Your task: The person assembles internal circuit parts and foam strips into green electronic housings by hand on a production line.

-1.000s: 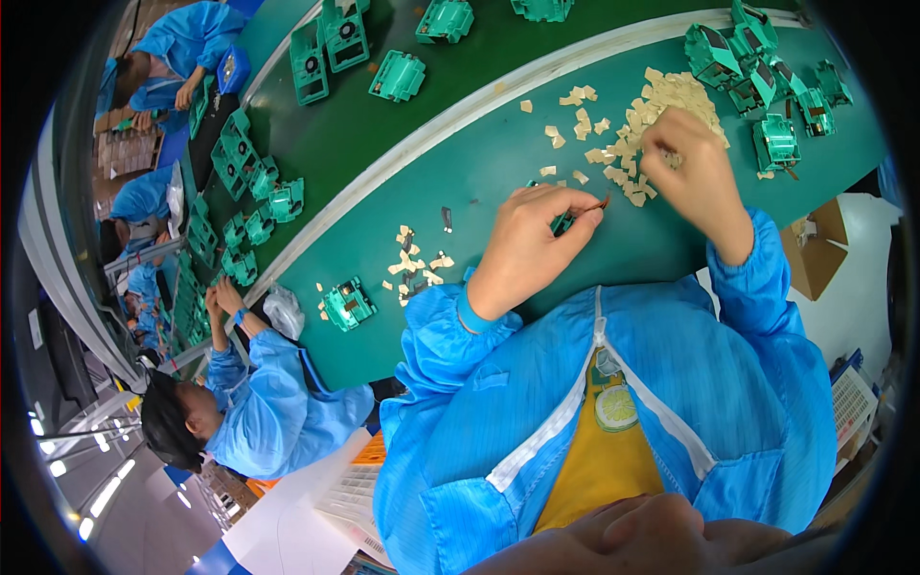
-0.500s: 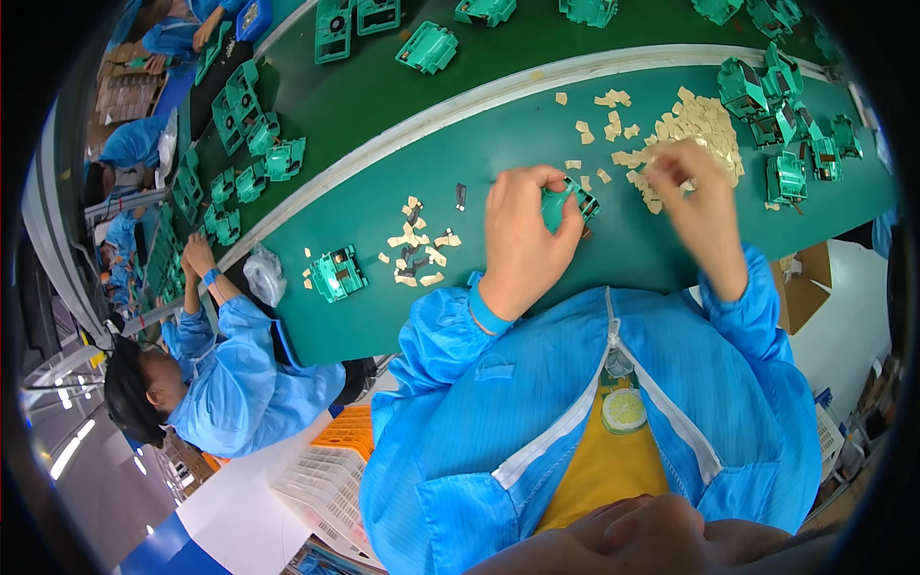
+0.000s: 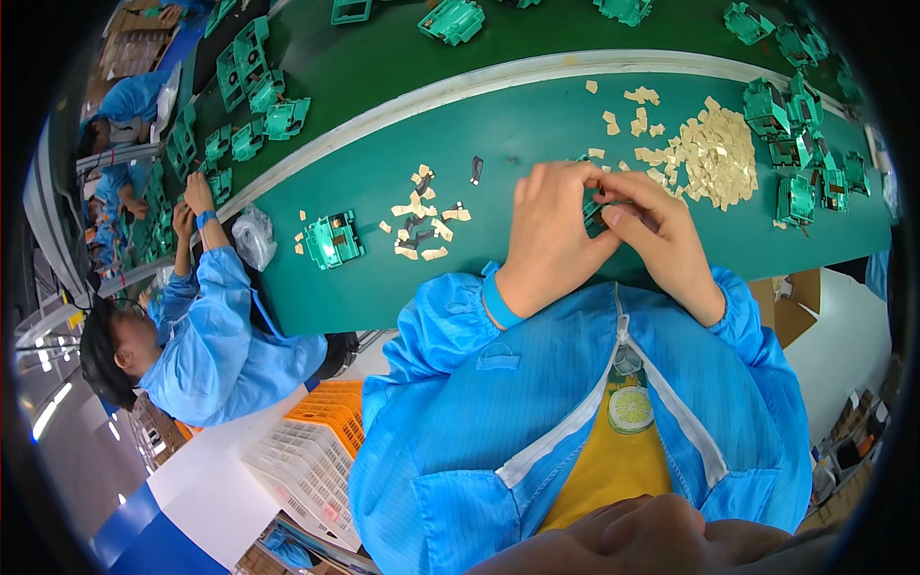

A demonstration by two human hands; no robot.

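Observation:
My left hand (image 3: 561, 230) is closed around a small green plastic housing (image 3: 591, 215), most of it hidden by my fingers. My right hand (image 3: 663, 235) meets it there, thumb and fingers pinched against the housing; whatever is between those fingertips is hidden. Beyond my right hand lies a heap of small cream-coloured pieces (image 3: 714, 155), with loose ones scattered to its left. Another green housing (image 3: 333, 241) rests on the green work table (image 3: 460, 302) at the left. Between it and my left hand, more cream scraps (image 3: 419, 203) lie mixed with small black parts (image 3: 476, 171).
Several green housings (image 3: 795, 199) crowd the table's right end. A pale rail (image 3: 450, 93) divides the table from a dark green belt (image 3: 537, 43) carrying more housings. A co-worker in blue (image 3: 216, 335) sits at the left, near a clear plastic bag (image 3: 254, 237). Crates (image 3: 302, 470) stand below.
My right hand has moved left from the cream heap to the housing in my left hand, its fingers closing against it. The whole view has shifted slightly.

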